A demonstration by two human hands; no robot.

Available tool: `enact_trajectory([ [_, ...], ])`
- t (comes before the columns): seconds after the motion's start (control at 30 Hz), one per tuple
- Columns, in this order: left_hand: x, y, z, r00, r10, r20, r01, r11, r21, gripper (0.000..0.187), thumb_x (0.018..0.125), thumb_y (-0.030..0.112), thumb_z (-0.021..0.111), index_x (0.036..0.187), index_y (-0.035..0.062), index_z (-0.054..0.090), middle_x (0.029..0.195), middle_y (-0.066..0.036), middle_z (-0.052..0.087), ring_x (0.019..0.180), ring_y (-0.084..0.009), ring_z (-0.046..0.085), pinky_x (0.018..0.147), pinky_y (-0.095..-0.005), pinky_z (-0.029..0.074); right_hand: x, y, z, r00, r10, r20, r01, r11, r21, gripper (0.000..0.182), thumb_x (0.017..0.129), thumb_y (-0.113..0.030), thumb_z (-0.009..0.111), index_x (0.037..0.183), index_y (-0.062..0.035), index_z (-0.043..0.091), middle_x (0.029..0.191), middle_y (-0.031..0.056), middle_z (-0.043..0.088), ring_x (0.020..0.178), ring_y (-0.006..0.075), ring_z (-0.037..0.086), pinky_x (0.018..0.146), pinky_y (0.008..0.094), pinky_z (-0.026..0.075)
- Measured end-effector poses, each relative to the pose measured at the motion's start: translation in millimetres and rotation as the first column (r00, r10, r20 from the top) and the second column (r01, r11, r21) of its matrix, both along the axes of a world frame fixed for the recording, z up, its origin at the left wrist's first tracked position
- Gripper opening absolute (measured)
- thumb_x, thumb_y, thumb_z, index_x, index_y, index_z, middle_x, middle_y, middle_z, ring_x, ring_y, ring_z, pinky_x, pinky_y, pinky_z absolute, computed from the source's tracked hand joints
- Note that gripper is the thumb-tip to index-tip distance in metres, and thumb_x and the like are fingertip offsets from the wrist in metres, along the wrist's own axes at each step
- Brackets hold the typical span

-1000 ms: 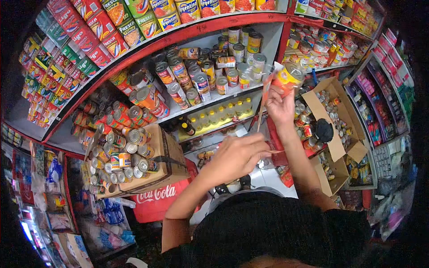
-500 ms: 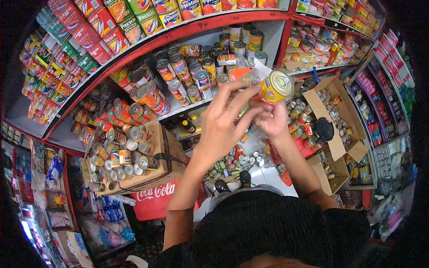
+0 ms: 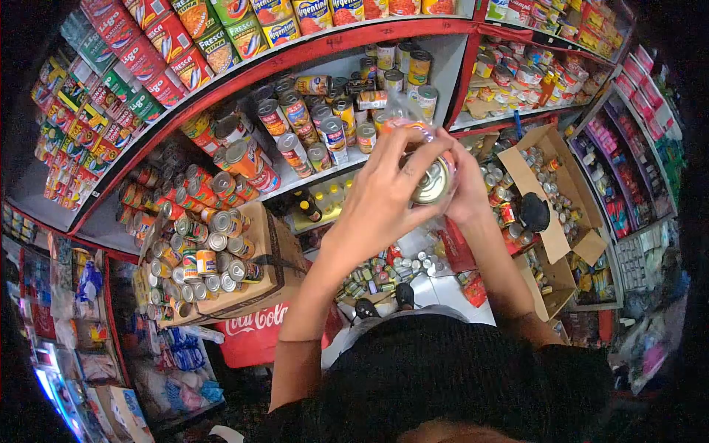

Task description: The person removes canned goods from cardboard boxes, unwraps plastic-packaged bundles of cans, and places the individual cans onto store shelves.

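A tin can [image 3: 434,184] is between my two hands in front of the shelves, tilted so its metal lid faces me. My left hand [image 3: 388,181] curls over it from the left, thumb below and fingers across the top. From the right, my right hand [image 3: 465,188] grips the far side, its fingertips mostly hidden. Clear plastic wrap [image 3: 408,109] sticks up above my fingers and seems to be around the can. Something orange shows under the plastic; I cannot make out what it is.
A carton [image 3: 255,284] topped with several cans stands at the left, beside a red Coca-Cola crate [image 3: 255,325]. Open cardboard boxes [image 3: 550,214] of cans are at the right. Loose cans [image 3: 380,277] lie on the floor. Stocked shelves [image 3: 325,52] curve ahead.
The can has come down and left, and has turned so its lid points lower. My left fingers have closed over it, and my right hand has risen along its side.
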State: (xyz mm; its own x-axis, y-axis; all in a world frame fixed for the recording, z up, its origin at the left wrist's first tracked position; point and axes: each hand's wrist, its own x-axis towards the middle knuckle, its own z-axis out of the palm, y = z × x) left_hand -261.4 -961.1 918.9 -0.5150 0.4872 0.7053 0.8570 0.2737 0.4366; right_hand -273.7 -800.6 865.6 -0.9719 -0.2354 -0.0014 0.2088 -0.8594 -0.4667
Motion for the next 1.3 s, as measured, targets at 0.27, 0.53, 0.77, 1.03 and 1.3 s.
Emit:
enact_trajectory([
  [0.27,2.1,-1.8,-41.4,0.978,0.205,0.039,-0.206,0.924,0.320,0.059,0.055,0.014,0.085,0.103,0.0006,0.055,0.100,-0.011,0.051,0.087,-0.0240,0.054,0.075,-0.0324,0.047,1.3,3.7,14.2,0.923,-0.341,-0.177,0.348,0.938,0.009,0.032,0.093,-0.029,0.047,0.112,-0.0028,0.052,0.100,0.0084,0.061,0.092,0.0192,0.059,0.089,0.0375,0.047],
  [0.53,-2.1,-28.7,-56.5,0.854,-0.045,0.519,-0.327,0.728,0.602,0.056,0.066,0.001,0.079,0.108,0.0014,0.043,0.103,-0.013,0.057,0.093,-0.0190,0.059,0.079,-0.0302,0.051,-7.5,81.8,9.3,0.956,-0.269,-0.120,0.276,0.960,0.044,0.036,0.093,-0.037,0.044,0.097,-0.0036,0.057,0.070,0.0063,0.056,0.051,0.0191,0.048,0.052,0.0392,0.040],
  [0.77,0.8,-33.7,-45.1,0.783,-0.311,0.539,-0.243,0.644,0.725,0.055,0.067,0.002,0.077,0.112,0.0002,0.045,0.109,-0.010,0.056,0.097,-0.0163,0.058,0.086,-0.0292,0.048,-12.3,72.8,-21.7,0.867,0.233,-0.441,0.499,-0.410,0.764,0.033,0.077,-0.021,0.064,0.104,-0.0002,0.063,0.096,0.0205,0.064,0.094,0.0249,0.063,0.082,0.0370,0.047],
  [1.03,-5.6,-30.0,-47.9,0.733,-0.470,0.492,0.015,0.735,0.678,0.033,0.080,0.014,0.069,0.106,-0.0005,0.054,0.094,-0.002,0.060,0.082,-0.0066,0.057,0.071,-0.0202,0.045,-6.7,3.4,29.7,0.683,0.309,-0.662,0.514,0.441,0.736,0.053,0.071,-0.001,0.063,0.123,-0.0016,0.052,0.119,0.0131,0.058,0.111,0.0196,0.054,0.093,0.0310,0.043],
  [1.3,-19.1,-29.3,-68.0,0.568,-0.266,0.779,-0.444,0.698,0.562,0.024,0.091,0.026,0.056,0.090,0.0022,0.052,0.086,-0.004,0.056,0.080,-0.0078,0.054,0.068,-0.0238,0.048,25.0,17.7,65.7,0.461,-0.110,-0.881,0.885,0.140,0.445,0.029,0.072,-0.004,0.060,0.100,0.0006,0.065,0.094,0.0085,0.067,0.084,0.0118,0.061,0.076,0.0247,0.048],
])
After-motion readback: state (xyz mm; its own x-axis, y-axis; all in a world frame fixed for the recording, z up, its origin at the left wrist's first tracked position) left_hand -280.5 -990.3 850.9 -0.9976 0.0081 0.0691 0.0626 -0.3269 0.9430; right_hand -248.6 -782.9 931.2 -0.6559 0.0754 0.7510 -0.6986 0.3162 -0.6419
